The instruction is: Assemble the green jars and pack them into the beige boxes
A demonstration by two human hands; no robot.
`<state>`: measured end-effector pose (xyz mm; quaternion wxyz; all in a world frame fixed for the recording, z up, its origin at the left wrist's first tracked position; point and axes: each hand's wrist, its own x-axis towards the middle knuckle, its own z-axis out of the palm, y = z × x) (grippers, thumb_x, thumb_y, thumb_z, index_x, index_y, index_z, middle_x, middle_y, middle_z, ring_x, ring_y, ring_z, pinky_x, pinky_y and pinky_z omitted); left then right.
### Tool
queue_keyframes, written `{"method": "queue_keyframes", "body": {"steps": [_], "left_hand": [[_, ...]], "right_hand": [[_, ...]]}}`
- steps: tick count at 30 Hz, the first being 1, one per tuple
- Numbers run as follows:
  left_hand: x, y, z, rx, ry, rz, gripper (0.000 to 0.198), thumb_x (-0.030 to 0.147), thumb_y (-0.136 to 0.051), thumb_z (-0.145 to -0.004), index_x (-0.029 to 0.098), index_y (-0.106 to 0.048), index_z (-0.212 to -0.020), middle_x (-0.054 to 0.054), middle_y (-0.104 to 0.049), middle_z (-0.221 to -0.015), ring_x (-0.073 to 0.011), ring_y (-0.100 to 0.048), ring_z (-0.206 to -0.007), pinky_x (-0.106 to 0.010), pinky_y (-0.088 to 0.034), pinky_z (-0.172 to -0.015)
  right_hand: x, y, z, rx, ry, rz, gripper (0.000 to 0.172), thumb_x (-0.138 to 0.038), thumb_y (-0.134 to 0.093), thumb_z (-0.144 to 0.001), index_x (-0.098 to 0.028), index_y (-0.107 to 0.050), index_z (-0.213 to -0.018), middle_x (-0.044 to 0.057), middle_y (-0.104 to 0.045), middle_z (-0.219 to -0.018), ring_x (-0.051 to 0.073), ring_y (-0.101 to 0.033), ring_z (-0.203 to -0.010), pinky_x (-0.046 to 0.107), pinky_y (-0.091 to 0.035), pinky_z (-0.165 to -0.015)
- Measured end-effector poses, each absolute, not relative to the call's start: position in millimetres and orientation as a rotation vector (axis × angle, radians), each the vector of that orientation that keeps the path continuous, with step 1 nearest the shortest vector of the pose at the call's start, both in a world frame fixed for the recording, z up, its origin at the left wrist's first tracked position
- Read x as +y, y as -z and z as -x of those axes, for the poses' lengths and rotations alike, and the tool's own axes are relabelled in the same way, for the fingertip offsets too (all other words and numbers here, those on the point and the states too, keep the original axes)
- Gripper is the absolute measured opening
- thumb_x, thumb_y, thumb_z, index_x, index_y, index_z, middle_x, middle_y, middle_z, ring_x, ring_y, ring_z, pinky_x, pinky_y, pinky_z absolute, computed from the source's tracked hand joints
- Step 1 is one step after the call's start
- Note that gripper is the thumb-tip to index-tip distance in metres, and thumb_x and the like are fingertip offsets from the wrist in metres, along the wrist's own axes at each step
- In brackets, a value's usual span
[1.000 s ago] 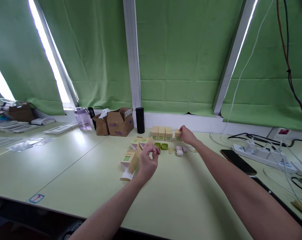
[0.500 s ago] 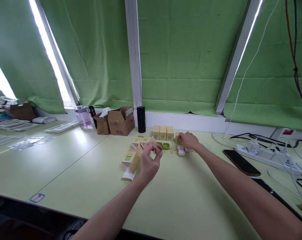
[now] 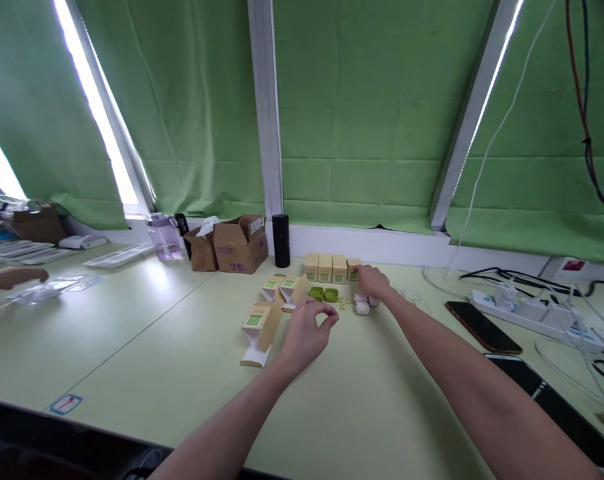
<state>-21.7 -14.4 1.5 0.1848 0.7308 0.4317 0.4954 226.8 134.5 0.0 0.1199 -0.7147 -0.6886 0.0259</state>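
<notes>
At the right end of a row of small tan cartons (image 3: 325, 269), my right hand (image 3: 375, 283) has its fingers closed at the side of a small carton (image 3: 353, 269). My left hand (image 3: 307, 333) hovers over the table, thumb and forefinger curled nearly tip to tip; anything between them is too small to make out. Beyond it lie two green trays (image 3: 324, 294) and several tiny yellow pieces (image 3: 345, 303). White rolled items (image 3: 363, 304) rest below my right hand. Left of my left hand stand open-flapped cartons with green labels, the nearest carton (image 3: 262, 325) having its flap out.
A black cylinder (image 3: 281, 241) and brown cardboard boxes (image 3: 240, 245) stand at the back, near a purple bottle (image 3: 165, 237). To the right are a phone (image 3: 483, 327), a black tablet (image 3: 547, 393) and a power strip (image 3: 532, 317) with cables. Another person's hand (image 3: 29, 275) reaches in at far left.
The small carton at my right hand has shifted left, close to the row's end. My left hand has moved slightly right and down. Another person's hand has appeared at far left.
</notes>
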Motion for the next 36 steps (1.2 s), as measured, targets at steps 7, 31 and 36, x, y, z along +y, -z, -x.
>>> {"method": "queue_keyframes", "body": {"steps": [7, 31, 36], "left_hand": [[-20.4, 7.7, 20.3, 1.194, -1.057, -2.288, 0.017, 0.016, -0.064, -0.087, 0.026, -0.077, -0.083, -0.008, -0.075, -0.088, -0.0300, -0.065, -0.102, -0.041, -0.052, -0.085], [-18.0, 10.0, 21.3, 1.262, -0.942, -2.451, 0.019, 0.018, -0.062, -0.086, 0.024, -0.080, -0.089, -0.012, -0.076, -0.084, -0.0342, -0.066, -0.102, -0.041, -0.049, -0.083], [-1.3, 7.8, 29.9, 1.430, -1.006, -2.435, 0.013, 0.020, -0.065, -0.083, 0.023, -0.077, -0.083, -0.011, -0.072, -0.077, -0.0323, -0.066, -0.098, -0.038, -0.050, -0.081]], "right_hand": [[142.0, 1.6, -221.0, -1.985, -0.130, 2.102, 0.055, -0.017, -0.054, -0.089, -0.028, -0.052, -0.142, 0.012, -0.060, -0.146, 0.034, -0.053, -0.131, 0.046, -0.045, -0.096], [-17.6, -1.8, -181.3, -1.975, -0.155, 1.875, 0.009, -0.029, -0.055, -0.097, -0.027, -0.060, -0.104, 0.003, -0.076, -0.096, 0.024, -0.069, -0.089, 0.029, -0.033, -0.063], [-57.4, 11.0, -167.5, -2.129, -0.187, 1.874, 0.014, -0.028, -0.055, -0.097, -0.026, -0.060, -0.110, 0.008, -0.078, -0.103, 0.028, -0.071, -0.090, 0.031, -0.030, -0.062]]}}
